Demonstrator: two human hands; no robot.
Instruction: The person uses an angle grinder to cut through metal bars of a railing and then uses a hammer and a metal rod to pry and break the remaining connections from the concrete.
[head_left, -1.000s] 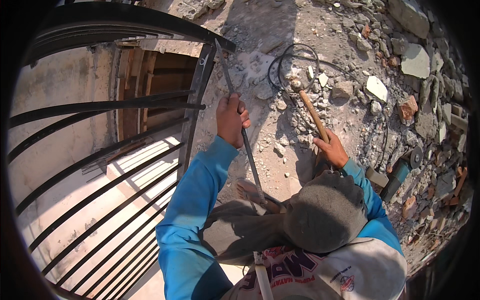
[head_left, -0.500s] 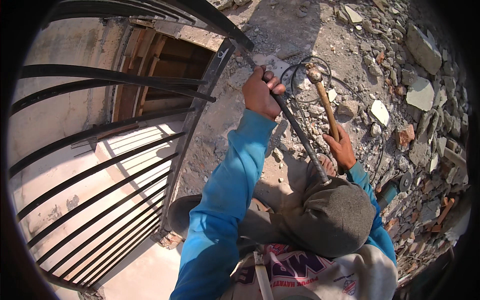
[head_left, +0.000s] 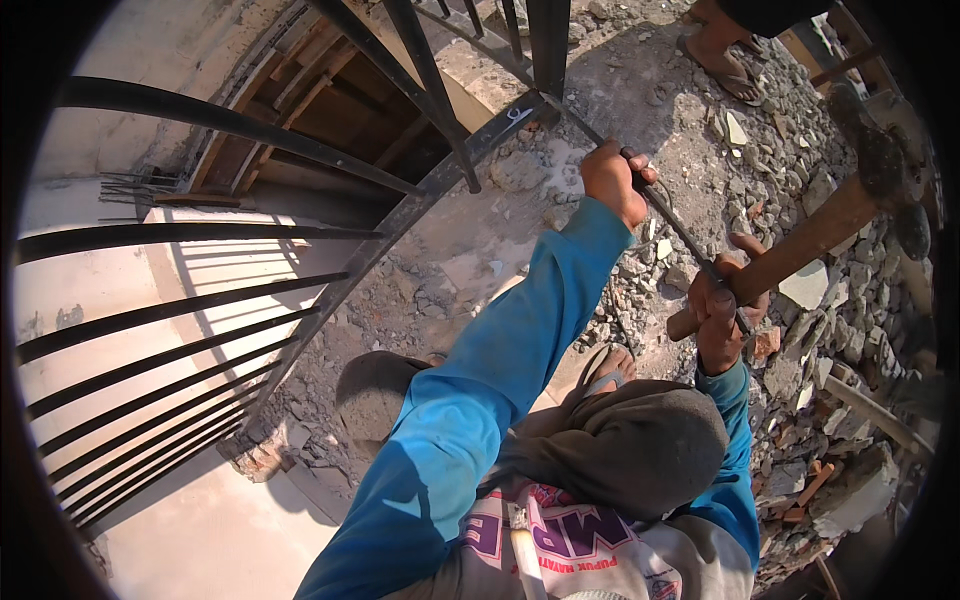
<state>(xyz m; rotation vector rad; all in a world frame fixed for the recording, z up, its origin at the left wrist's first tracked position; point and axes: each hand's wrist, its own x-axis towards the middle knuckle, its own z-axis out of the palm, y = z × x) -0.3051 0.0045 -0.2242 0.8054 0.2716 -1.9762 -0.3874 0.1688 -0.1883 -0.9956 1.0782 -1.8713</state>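
My left hand (head_left: pixel 613 187) is closed round the upper part of a dark metal bar (head_left: pixel 685 240). The bar slants from the corner of a black barred metal gate (head_left: pixel 345 262) down to the right; its far tip lies at or close to that corner, and I cannot tell whether they touch. My right hand (head_left: pixel 718 318) is wrapped round the wooden handle of a hammer (head_left: pixel 800 242). The hammer is raised, its dark head (head_left: pixel 882 165) up at the far right, close to the camera. The bar's near end crosses over the right hand's fingers.
Broken concrete rubble (head_left: pixel 835 340) covers the ground on the right. Another person's sandalled foot (head_left: pixel 722 62) stands at the far right. My bent knee (head_left: pixel 660 440) and sandalled foot (head_left: pixel 612 368) are below the bar. A pale wall (head_left: pixel 85 210) lies behind the gate.
The hammer has come up and to the right, nearer the camera. The left hand and bar appear further right as the view shifted. The other person's feet have come into view.
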